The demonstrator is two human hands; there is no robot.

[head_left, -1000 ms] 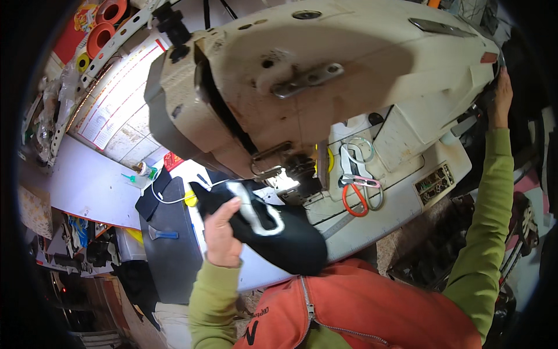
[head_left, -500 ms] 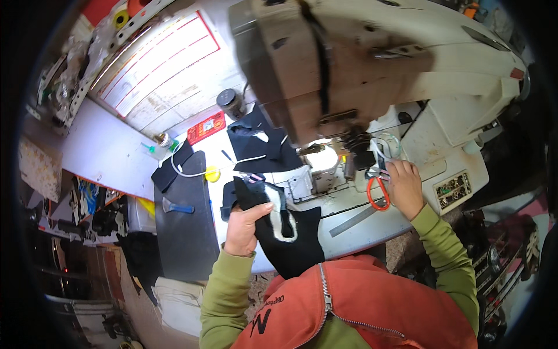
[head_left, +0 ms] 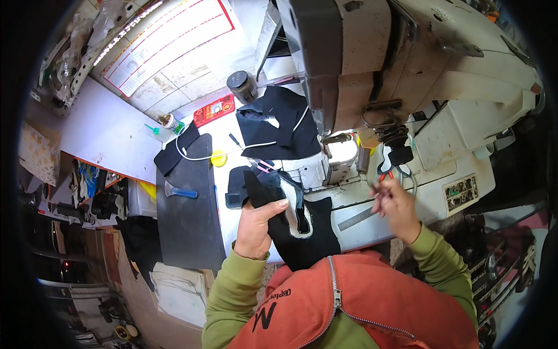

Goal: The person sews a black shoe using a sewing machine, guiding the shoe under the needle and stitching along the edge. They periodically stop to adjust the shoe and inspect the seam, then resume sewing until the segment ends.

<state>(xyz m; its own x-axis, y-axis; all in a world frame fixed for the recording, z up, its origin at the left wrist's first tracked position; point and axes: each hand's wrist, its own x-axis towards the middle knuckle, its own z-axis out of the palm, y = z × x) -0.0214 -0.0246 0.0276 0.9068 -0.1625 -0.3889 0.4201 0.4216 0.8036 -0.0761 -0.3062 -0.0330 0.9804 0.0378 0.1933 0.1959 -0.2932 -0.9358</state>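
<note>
My left hand pinches a black fabric piece at its left side, thumb on top. The piece has a white-edged oval opening and hangs over the table's front edge. My right hand is closed at the front of the sewing machine bed, slightly blurred. It grips scissors, whose orange-red handle shows just above the fingers; most of the handle is hidden. The head of a large sewing machine stands over the bed, its needle area lit. A metal ruler lies left of my right hand.
Other dark fabric pieces lie behind the held one. A dark jar, a red packet and a yellow round thing stand or lie farther back. On a black mat rests a blue-handled tool. A white cord curves across.
My right hand has closed on the scissors and lifted their handle off the machine bed's front. My left hand still holds the black fabric. The whole view has shifted a little.
</note>
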